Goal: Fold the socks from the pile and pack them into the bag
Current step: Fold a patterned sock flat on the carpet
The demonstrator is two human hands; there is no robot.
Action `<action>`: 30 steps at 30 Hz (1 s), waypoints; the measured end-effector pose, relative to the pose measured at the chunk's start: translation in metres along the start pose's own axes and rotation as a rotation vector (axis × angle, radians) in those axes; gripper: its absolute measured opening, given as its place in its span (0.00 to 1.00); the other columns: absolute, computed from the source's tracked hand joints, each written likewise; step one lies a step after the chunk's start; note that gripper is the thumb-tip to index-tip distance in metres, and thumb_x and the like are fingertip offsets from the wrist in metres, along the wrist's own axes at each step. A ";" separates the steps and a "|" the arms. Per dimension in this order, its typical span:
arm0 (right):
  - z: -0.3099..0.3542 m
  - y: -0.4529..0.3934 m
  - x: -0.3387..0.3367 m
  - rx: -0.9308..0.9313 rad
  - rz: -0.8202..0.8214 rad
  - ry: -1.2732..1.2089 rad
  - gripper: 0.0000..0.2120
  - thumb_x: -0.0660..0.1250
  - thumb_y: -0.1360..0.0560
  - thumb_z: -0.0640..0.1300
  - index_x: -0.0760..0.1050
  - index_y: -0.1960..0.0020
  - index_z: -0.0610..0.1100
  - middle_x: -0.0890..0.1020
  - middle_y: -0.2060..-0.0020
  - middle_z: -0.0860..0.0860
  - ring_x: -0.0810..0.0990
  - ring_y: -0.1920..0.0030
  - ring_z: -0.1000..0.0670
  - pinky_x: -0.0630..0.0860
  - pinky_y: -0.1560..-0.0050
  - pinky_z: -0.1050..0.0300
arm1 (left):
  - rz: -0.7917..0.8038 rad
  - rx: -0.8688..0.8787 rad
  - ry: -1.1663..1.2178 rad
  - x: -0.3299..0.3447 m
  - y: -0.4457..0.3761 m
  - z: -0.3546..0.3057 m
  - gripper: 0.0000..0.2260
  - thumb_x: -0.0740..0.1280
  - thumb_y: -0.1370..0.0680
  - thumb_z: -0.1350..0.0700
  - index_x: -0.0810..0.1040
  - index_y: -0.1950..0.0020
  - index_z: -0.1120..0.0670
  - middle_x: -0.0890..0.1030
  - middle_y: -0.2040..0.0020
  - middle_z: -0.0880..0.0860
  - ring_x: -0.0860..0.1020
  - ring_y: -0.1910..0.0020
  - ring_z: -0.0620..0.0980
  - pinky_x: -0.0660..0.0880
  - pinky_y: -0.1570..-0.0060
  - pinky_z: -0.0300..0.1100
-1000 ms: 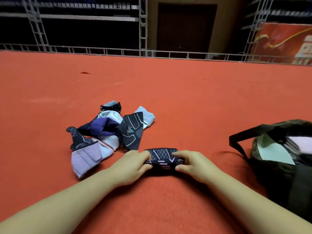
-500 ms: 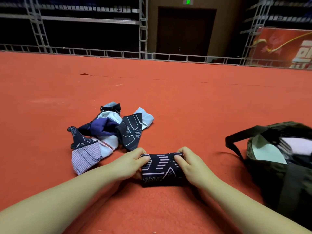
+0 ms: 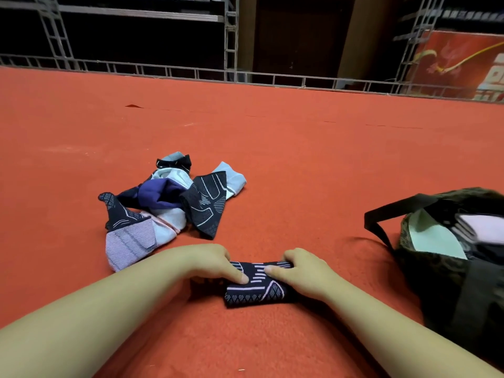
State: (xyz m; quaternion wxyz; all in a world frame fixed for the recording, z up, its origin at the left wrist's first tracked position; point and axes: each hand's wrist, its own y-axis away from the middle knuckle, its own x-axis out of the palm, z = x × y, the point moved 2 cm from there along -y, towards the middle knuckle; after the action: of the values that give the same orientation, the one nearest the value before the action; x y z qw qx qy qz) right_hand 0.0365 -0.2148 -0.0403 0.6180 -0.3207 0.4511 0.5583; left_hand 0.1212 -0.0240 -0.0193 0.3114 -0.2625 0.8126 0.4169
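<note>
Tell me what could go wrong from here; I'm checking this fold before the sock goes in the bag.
1. The folded dark patterned sock is only held by the left hand and right hand lying on top; it may spring open when lifted.
2. The dark olive fabric bag already holds items, and its strap arches beside the opening; the sock could snag or unfold there.
3. The loose sock pile lies near the left forearm and could get scattered.

Orange-red carpeted floor (image 3: pixel 300 159), metal truss railing (image 3: pixel 191 72) along its far edge, dark door (image 3: pixel 300 36), red banner (image 3: pixel 463 66) at right
</note>
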 end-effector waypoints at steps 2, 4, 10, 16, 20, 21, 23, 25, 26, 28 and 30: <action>-0.002 0.003 0.001 -0.043 -0.002 -0.118 0.20 0.63 0.28 0.64 0.70 0.63 0.48 0.76 0.60 0.53 0.76 0.57 0.50 0.72 0.52 0.51 | 0.005 0.030 0.061 0.005 0.004 -0.002 0.12 0.71 0.28 0.44 0.74 0.59 0.51 0.74 0.66 0.48 0.71 0.68 0.46 0.66 0.69 0.37; -0.001 0.009 -0.001 -0.088 -0.014 -0.275 0.17 0.65 0.26 0.58 0.67 0.65 0.48 0.73 0.66 0.55 0.72 0.64 0.54 0.69 0.60 0.55 | -0.008 0.078 0.220 0.010 0.007 -0.003 0.09 0.70 0.27 0.48 0.73 0.58 0.51 0.75 0.65 0.49 0.73 0.65 0.47 0.69 0.65 0.38; -0.001 0.035 -0.013 -0.009 -0.152 -0.702 0.10 0.66 0.24 0.51 0.68 0.59 0.48 0.76 0.67 0.53 0.72 0.68 0.55 0.68 0.65 0.58 | -0.207 0.185 0.729 0.022 0.024 -0.027 0.06 0.66 0.22 0.52 0.72 0.52 0.53 0.77 0.61 0.52 0.75 0.67 0.47 0.74 0.67 0.41; -0.014 0.067 -0.067 0.072 -0.188 -1.144 0.23 0.67 0.26 0.34 0.63 0.36 0.48 0.74 0.47 0.48 0.79 0.54 0.50 0.80 0.58 0.48 | -0.392 0.257 0.806 0.020 0.031 -0.081 0.10 0.64 0.22 0.49 0.72 0.44 0.53 0.79 0.54 0.49 0.77 0.65 0.44 0.75 0.73 0.39; -0.046 0.095 -0.113 0.058 -0.407 -1.050 0.26 0.70 0.28 0.35 0.62 0.37 0.48 0.72 0.47 0.51 0.75 0.53 0.55 0.80 0.61 0.48 | -0.246 0.388 0.908 0.025 0.034 -0.139 0.14 0.67 0.23 0.54 0.69 0.38 0.50 0.77 0.46 0.50 0.78 0.57 0.46 0.75 0.68 0.41; -0.056 0.103 -0.124 0.054 -0.461 -1.020 0.25 0.71 0.28 0.36 0.62 0.38 0.49 0.72 0.47 0.51 0.76 0.53 0.55 0.79 0.62 0.49 | -0.199 0.437 0.948 0.027 0.035 -0.155 0.18 0.68 0.23 0.57 0.67 0.36 0.50 0.76 0.44 0.50 0.78 0.56 0.47 0.76 0.66 0.41; -0.077 0.120 -0.145 0.057 -0.559 -0.953 0.24 0.72 0.29 0.39 0.63 0.40 0.51 0.73 0.47 0.52 0.79 0.50 0.52 0.81 0.57 0.46 | -0.149 0.523 0.969 0.031 0.035 -0.186 0.24 0.69 0.25 0.62 0.64 0.33 0.48 0.74 0.41 0.52 0.79 0.53 0.49 0.77 0.65 0.42; -0.099 0.140 -0.166 0.081 -0.637 -0.917 0.25 0.73 0.29 0.40 0.64 0.40 0.51 0.74 0.46 0.52 0.79 0.49 0.50 0.82 0.54 0.44 | -0.107 0.595 0.968 0.038 0.036 -0.219 0.25 0.68 0.25 0.64 0.64 0.33 0.48 0.74 0.41 0.52 0.79 0.53 0.49 0.77 0.64 0.42; -0.110 0.151 -0.176 0.098 -0.662 -0.929 0.24 0.72 0.29 0.40 0.64 0.39 0.50 0.74 0.46 0.50 0.80 0.48 0.49 0.82 0.55 0.45 | -0.075 0.623 0.979 0.042 0.037 -0.234 0.24 0.68 0.25 0.64 0.66 0.34 0.49 0.74 0.42 0.52 0.79 0.53 0.50 0.78 0.63 0.42; -0.135 0.173 -0.195 0.127 -0.716 -0.958 0.24 0.72 0.28 0.38 0.64 0.39 0.48 0.74 0.45 0.48 0.80 0.48 0.47 0.82 0.58 0.47 | 0.007 0.669 1.007 0.052 0.039 -0.265 0.20 0.67 0.25 0.64 0.69 0.37 0.50 0.76 0.45 0.51 0.79 0.53 0.50 0.79 0.61 0.43; -0.160 0.194 -0.211 0.161 -0.756 -0.976 0.23 0.71 0.28 0.36 0.65 0.39 0.47 0.74 0.45 0.46 0.79 0.49 0.45 0.80 0.60 0.49 | 0.087 0.714 0.997 0.064 0.042 -0.292 0.15 0.67 0.24 0.65 0.71 0.41 0.51 0.77 0.47 0.50 0.80 0.54 0.49 0.79 0.60 0.43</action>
State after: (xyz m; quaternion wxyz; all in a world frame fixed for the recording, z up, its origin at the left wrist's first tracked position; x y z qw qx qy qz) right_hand -0.1788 -0.4100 0.1118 0.9302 -0.1187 0.0125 0.3472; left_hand -0.0340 -0.2588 0.0897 -0.0549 -0.2718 0.9599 -0.0416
